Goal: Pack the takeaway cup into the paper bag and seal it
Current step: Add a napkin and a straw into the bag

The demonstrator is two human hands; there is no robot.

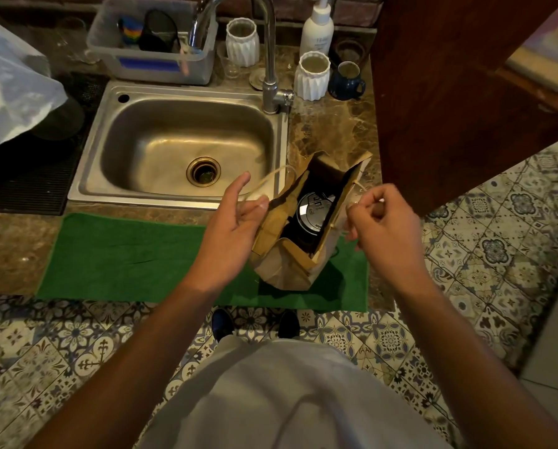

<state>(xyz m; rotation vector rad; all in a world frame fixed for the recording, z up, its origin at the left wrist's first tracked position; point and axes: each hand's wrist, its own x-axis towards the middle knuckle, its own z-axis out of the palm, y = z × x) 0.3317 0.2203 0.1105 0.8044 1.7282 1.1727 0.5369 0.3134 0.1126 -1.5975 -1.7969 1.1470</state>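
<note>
brown paper bag [284, 267] on the green towel [135, 257] hides all but the takeaway cup's black lid [313, 212]. left hand [235, 228] open-fingered, handle looped; right hand [381, 222] pinches the other handle.

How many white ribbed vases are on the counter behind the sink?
2. One white ribbed vase stands behind the tap, left of its neck. The other stands right of the tap, in front of the pump bottle. None seems hidden.
</note>
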